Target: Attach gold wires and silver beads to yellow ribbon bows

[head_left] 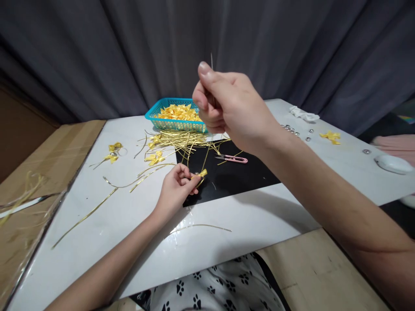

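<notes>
Low over the table, my left hand (178,181) is closed, pinching a small yellow ribbon bow (203,173). My right hand (223,99) is raised high, thumb against curled fingers, gripping a thin needle (212,60) whose end sticks up past the thumb. A thin strand (205,157) runs from near the bow up toward my right hand; its upper part is hidden. Beneath my hands lies a black sheet (227,181), and pink-handled thread snips (231,159) rest on it.
A blue basket (155,110) of yellow ribbon bows stands at the back, with gold ties (184,140) heaped before it. Finished-looking yellow bows (113,151) lie left. Small shiny pieces (308,139), a white cloth (303,114) and a white computer mouse (393,164) are right.
</notes>
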`<act>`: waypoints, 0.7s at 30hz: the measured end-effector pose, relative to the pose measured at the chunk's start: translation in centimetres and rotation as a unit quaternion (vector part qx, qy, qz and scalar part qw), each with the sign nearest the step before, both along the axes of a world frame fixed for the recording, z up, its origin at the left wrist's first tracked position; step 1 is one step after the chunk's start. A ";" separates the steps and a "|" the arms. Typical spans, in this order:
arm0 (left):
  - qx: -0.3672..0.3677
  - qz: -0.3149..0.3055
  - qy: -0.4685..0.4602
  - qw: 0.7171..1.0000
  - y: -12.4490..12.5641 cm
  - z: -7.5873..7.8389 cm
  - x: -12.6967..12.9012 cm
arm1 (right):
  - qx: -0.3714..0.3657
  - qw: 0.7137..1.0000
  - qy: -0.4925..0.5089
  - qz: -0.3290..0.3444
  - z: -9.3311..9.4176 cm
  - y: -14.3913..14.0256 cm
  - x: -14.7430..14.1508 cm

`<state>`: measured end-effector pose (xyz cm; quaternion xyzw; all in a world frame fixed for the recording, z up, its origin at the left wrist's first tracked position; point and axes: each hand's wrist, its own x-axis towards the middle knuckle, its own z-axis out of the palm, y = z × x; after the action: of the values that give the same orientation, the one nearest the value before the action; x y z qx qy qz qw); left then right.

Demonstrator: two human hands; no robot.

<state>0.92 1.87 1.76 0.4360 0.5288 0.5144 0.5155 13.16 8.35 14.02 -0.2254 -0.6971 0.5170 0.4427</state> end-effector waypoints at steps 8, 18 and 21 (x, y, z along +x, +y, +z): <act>0.020 -0.041 0.030 0.999 0.0 -0.4 -0.1 | 0.047 0.993 -0.008 -0.105 -1.4 1.2 1.0; -0.015 -0.032 0.010 0.999 0.2 -1.0 0.0 | 0.343 0.910 -0.154 -0.176 -6.2 3.5 3.7; -0.047 -0.049 -0.016 0.998 0.3 -0.9 -0.1 | 0.342 0.901 -0.191 -0.188 -7.7 3.8 4.2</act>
<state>0.87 2.17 0.86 0.4282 0.5223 0.4699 0.5683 17.41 12.15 6.35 -0.2810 -0.8470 0.1009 0.4398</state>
